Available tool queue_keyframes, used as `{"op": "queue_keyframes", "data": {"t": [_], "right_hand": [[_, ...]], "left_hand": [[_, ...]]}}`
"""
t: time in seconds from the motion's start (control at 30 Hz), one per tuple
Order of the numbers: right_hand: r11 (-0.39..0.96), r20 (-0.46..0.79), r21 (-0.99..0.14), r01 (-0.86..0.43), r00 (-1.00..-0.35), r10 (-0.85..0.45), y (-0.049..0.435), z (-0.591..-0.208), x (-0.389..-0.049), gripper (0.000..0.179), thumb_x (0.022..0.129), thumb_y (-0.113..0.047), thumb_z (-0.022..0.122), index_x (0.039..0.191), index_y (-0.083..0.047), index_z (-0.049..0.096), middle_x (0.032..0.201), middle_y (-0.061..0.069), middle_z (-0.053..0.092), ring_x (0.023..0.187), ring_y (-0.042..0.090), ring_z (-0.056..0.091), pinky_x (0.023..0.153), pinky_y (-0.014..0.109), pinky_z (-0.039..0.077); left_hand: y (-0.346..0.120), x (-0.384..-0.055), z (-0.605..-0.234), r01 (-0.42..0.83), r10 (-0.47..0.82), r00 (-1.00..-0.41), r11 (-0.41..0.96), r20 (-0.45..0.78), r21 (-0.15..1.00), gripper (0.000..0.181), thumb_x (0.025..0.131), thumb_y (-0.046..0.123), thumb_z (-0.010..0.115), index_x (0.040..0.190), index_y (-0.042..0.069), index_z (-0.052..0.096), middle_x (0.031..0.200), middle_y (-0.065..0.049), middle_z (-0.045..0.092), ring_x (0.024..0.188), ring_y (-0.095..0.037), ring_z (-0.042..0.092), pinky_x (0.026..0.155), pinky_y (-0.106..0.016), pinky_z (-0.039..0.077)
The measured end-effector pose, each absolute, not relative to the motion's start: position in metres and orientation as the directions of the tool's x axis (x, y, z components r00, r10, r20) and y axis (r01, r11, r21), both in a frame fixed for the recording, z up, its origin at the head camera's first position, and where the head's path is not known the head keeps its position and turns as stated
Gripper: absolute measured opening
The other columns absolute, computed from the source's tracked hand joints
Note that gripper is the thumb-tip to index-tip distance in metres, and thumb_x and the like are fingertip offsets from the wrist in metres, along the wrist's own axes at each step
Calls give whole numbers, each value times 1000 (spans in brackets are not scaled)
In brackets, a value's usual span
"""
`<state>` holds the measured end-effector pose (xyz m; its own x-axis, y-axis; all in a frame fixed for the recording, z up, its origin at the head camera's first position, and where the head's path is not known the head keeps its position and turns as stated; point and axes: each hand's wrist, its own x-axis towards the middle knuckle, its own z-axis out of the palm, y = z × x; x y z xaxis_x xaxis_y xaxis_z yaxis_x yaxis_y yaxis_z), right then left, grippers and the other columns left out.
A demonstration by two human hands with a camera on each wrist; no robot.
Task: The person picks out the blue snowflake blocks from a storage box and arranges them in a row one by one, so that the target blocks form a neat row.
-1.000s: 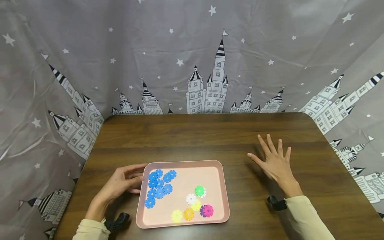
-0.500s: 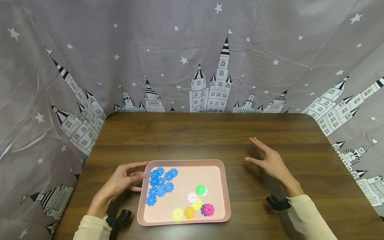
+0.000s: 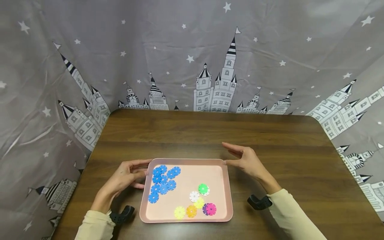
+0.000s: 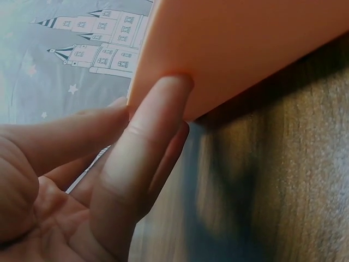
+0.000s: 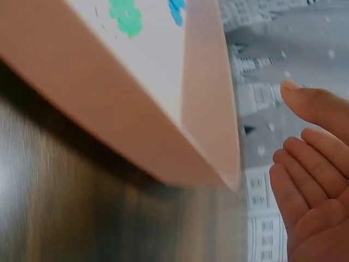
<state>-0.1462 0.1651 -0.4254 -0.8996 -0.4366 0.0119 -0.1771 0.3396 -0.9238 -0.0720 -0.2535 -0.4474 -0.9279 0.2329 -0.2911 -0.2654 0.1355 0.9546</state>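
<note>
A pink rectangular tray [image 3: 186, 220] lies on the wooden table, holding several flower-shaped plastic discs. Overlapping blue discs [image 3: 163, 189] fill its left side; a green disc [image 3: 203, 189], a white disc [image 3: 194, 196], an orange disc [image 3: 191, 211], a magenta disc [image 3: 211, 209] and yellow ones sit toward the right. At the tray's left side, my left hand [image 3: 123, 176] touches the outer wall with loosely bent fingers; one fingertip [image 4: 177, 87] rests against it in the left wrist view. Near the far right corner, my right hand [image 3: 247, 161] has extended fingers, apart from the tray in the right wrist view.
The brown wooden table [image 3: 186, 133] runs back to a grey curtain [image 3: 168, 40] printed with castles and stars. Black wrist straps with mounts sit on both wrists, below the cream sleeves [image 3: 292, 213].
My right hand has come left from the right part of the table to the tray's far right corner, turning from spread fingers to side-on. My left hand stays at the tray's left side.
</note>
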Motion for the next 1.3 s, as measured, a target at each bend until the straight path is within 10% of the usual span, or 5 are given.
{"op": "queue_keyframes", "data": {"t": [0.47,0.73,1.1,1.3], "right_hand": [[400,4,-863,-308,-796,-606,97,-437,-139,61,74,-13,87,130,-9,65,127,3,65,120,15,58,98,34,54],[455,-48,-826,-333,-762,-645,68,-434,-133,57,77,-19,86,131,-16,66,124,2,67,86,24,60,46,19,32],[439,-68,-825,-356,-708,-702,21,-445,-131,54,81,-15,82,133,-17,64,128,1,65,86,10,60,48,18,34],[429,-53,-805,-410,-670,-741,-3,-451,-129,49,81,-12,82,128,-9,67,124,1,67,114,10,61,90,21,54]], "left_hand": [[-252,-75,-442,-263,254,-923,127,-288,956,51,94,-7,58,141,-13,41,125,-38,56,106,-36,64,70,-47,63],[-254,-76,-442,-258,259,-925,104,-277,961,50,94,-7,57,141,-13,41,126,-39,54,111,-41,62,71,-47,63],[-258,-74,-445,-264,272,-921,87,-278,961,50,94,-9,56,140,-16,40,125,-41,53,109,-41,62,70,-47,62],[-260,-71,-447,-267,283,-919,68,-275,961,50,94,-8,56,140,-16,40,126,-42,52,111,-42,61,71,-47,62]]}}
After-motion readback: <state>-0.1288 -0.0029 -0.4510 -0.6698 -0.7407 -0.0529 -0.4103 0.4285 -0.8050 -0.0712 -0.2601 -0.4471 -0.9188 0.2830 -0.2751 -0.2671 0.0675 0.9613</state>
